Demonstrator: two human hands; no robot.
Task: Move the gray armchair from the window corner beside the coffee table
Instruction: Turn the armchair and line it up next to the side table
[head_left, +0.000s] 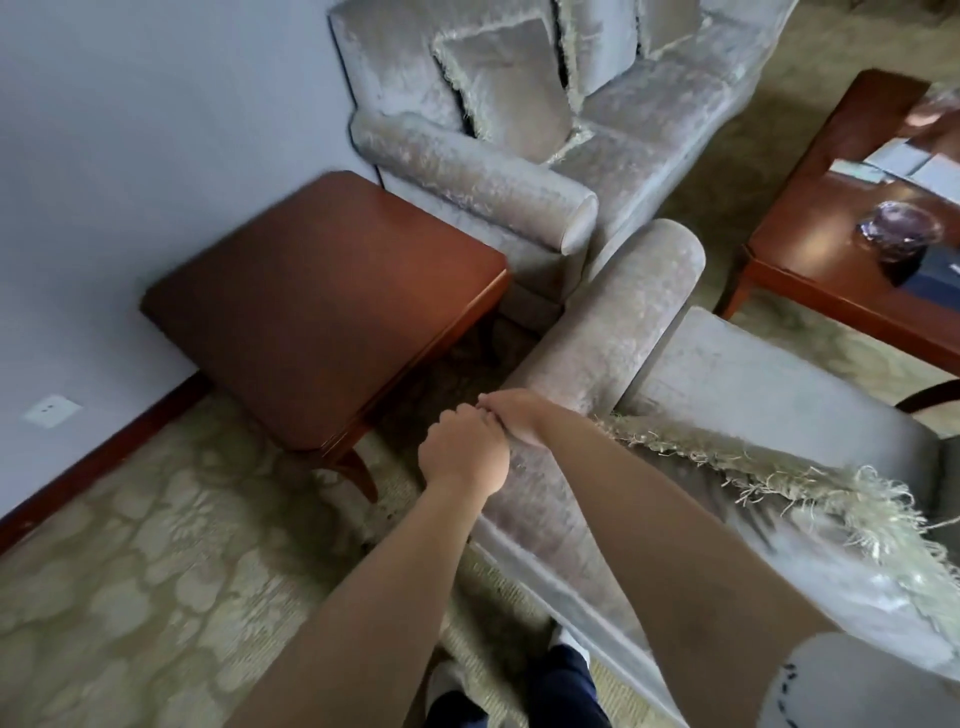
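The gray velvet armchair (737, 395) fills the lower right, its rolled left armrest (618, 332) pointing up and away from me. A fringed cushion (831, 493) lies on its seat. My left hand (462, 457) grips the near end of that armrest from the outer side. My right hand (514, 421) is closed over the top of the same armrest, touching the left hand. The coffee table (831, 280), dark red wood, stands at the right, just past the armchair's front.
A gray sofa (519, 171) with cushions stands ahead, its armrest nearly touching the armchair's. A wooden side table (311, 312) sits against the wall at left. A glass ashtray (898, 234) rests on the coffee table. Patterned carpet (156, 597) covers the floor; my feet show below.
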